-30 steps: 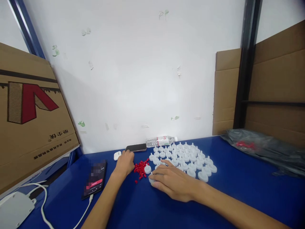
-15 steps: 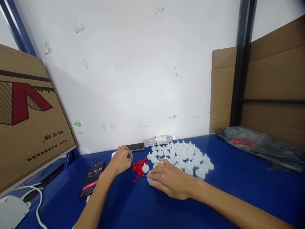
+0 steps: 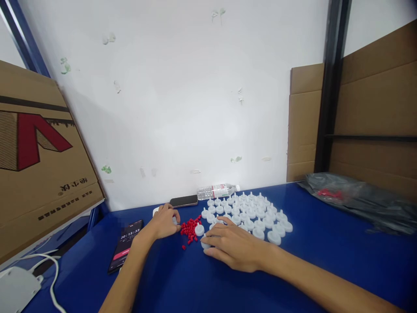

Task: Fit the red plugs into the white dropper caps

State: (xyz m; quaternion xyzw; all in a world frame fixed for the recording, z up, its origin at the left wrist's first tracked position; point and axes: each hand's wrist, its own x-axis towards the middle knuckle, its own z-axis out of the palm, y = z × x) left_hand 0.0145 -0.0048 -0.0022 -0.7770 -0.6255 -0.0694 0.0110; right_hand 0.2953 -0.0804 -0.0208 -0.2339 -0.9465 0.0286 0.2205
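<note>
My left hand (image 3: 165, 222) is curled at the left edge of a pile of small red caps (image 3: 190, 228). Between its bent fingers shows a pale piece that looks like a white nozzle cap (image 3: 175, 220), partly hidden. My right hand (image 3: 230, 244) has its fingers bent over another white nozzle cap (image 3: 205, 243) at the front of the group, its thumb near the table. A single white nozzle cap (image 3: 199, 230) stands upright among the red caps, between my hands. Many more white nozzle caps (image 3: 250, 213) stand spout-up behind and right of my right hand.
On the blue table (image 3: 312, 256), a phone showing a timer (image 3: 125, 248) lies at left. A second phone (image 3: 184, 201) and a plastic bottle (image 3: 217, 191) lie by the wall. A grey plastic bag (image 3: 355, 200) is at right; a white adapter (image 3: 19, 287) with cables sits front left.
My left hand has come slightly down and nearer the red caps, and a pale piece now shows between its fingers. My right hand stays almost still over its nozzle cap.
</note>
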